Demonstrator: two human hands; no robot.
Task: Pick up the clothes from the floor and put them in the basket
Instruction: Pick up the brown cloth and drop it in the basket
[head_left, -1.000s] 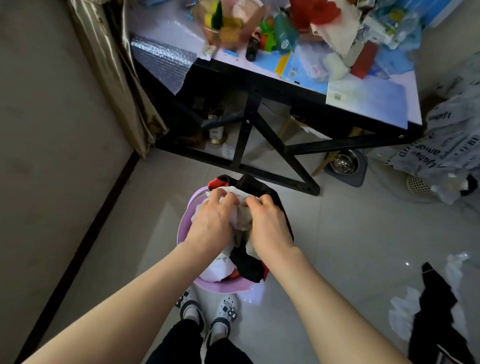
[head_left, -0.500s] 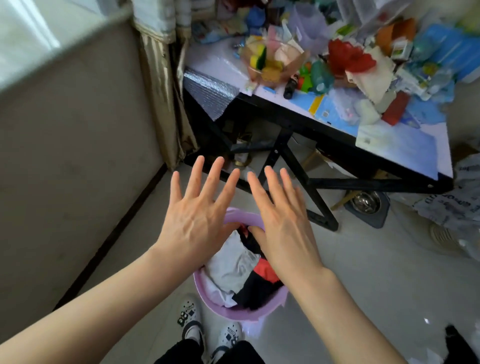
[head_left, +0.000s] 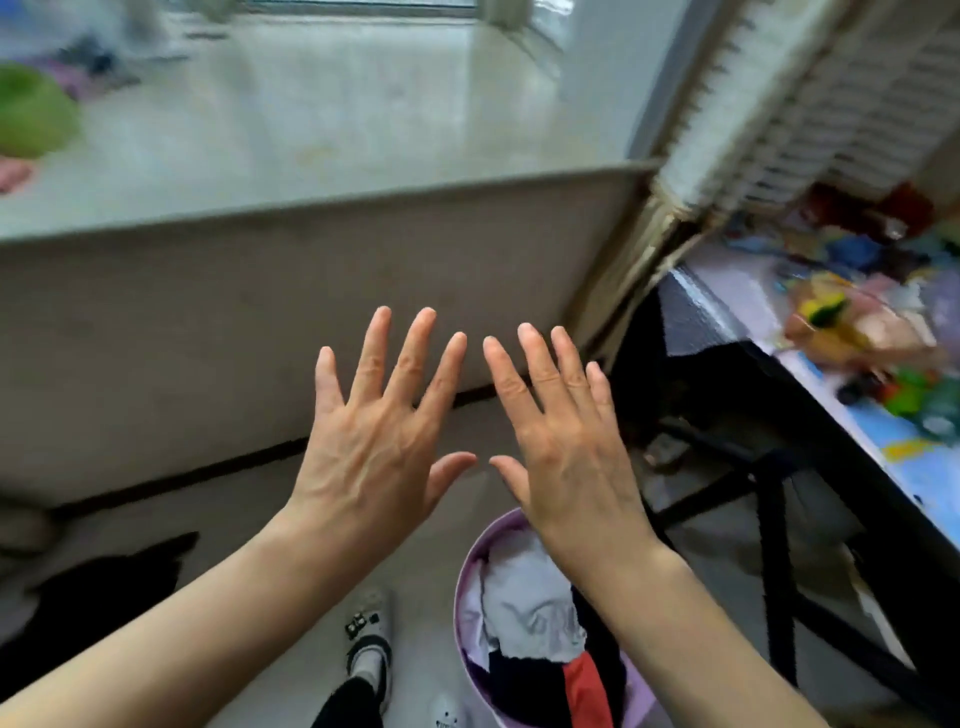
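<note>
Left hand (head_left: 371, 447) and right hand (head_left: 566, 441) spread flat, empty, above basket (head_left: 470, 587).

The one camera sits on my head, looking forward and down past my arms. My left hand (head_left: 371, 447) and right hand (head_left: 566, 447) fill the middle, close to the lens (wide-angle, edges bent). The basket (head_left: 470, 597) lies low by my feet, the table (head_left: 857, 483) at right.
</note>
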